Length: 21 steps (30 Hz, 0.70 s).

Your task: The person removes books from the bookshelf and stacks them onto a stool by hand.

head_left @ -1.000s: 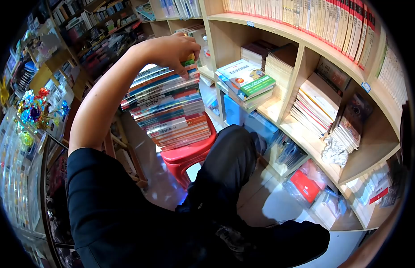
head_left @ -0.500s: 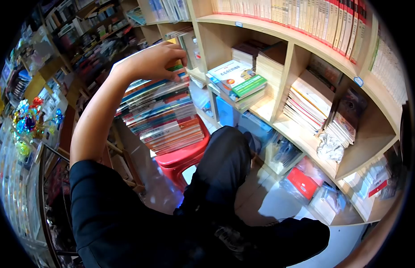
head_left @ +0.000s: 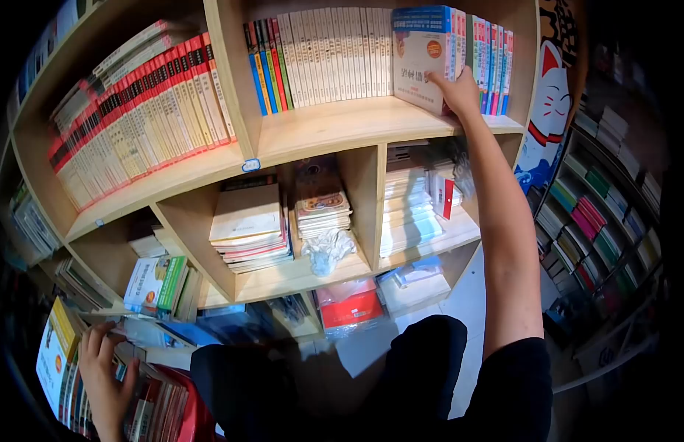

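Observation:
My right hand (head_left: 458, 92) is at the upper shelf, its thumb on the front cover of a blue and white book (head_left: 419, 55) and its fingers behind the spines. That book faces outward, between a row of cream-spined books (head_left: 334, 55) and several colourful upright ones (head_left: 495, 66). At the lower left, my left hand (head_left: 106, 372) rests on the tall book stack (head_left: 161, 405), fingers apart, beside a yellow and white book (head_left: 56, 357). The stack stands on a red stool (head_left: 198, 412), partly cut off by the view's edge.
Red and cream books (head_left: 146, 121) fill the upper left compartment. Below are a pile with a green and white book (head_left: 156, 283), paper stacks (head_left: 246, 221), crumpled white plastic (head_left: 328, 250) and a red package (head_left: 351, 309). My knees are near the lower shelves. Another bookcase (head_left: 600, 214) stands right.
The view has swung right. My right hand has come into view at the upper shelf, on the blue and white book. My left hand and the stack now appear at the lower left.

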{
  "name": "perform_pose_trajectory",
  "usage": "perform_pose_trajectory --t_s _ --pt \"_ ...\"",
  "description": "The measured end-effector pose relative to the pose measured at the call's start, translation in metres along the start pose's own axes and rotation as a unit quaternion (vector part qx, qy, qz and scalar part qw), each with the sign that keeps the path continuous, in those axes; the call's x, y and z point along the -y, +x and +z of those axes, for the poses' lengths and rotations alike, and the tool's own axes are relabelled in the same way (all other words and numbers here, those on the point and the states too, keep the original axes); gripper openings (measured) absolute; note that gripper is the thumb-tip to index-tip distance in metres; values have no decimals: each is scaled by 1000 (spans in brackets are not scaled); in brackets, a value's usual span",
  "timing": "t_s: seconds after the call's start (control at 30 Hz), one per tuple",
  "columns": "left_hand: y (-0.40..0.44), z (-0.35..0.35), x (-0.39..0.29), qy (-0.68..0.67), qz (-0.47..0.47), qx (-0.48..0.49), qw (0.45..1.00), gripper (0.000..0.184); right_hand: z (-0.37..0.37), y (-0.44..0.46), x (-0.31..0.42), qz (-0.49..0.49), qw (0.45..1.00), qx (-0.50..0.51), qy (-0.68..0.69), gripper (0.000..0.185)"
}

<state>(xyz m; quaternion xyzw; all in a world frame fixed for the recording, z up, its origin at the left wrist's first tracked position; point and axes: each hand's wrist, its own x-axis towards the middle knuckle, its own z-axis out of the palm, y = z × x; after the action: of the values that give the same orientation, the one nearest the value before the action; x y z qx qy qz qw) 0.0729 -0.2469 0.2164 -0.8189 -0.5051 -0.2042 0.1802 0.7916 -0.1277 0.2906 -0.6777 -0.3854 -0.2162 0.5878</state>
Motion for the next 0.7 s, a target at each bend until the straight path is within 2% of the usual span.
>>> perform_pose_trajectory --t_s 0.1,0.17,0.27,0.63,0.7 --pt "-5 10 4 -55 -28 -1 998 29 -5 -6 5 18 1000 3 -4 80" --pt "-15 23 10 -115 -10 -34 993 20 -9 -15 13 30 999 0 -13 77" --pt "-23 30 -1 -149 -9 -40 988 13 -16 -24 17 -3 999 -27 -24 76" --pt "-45 50 15 -194 -36 -67 978 9 -22 -38 23 -9 996 -88 -28 78" --pt "-51 54 19 -217 -50 -58 973 9 -27 -41 29 5 997 -69 -34 79"
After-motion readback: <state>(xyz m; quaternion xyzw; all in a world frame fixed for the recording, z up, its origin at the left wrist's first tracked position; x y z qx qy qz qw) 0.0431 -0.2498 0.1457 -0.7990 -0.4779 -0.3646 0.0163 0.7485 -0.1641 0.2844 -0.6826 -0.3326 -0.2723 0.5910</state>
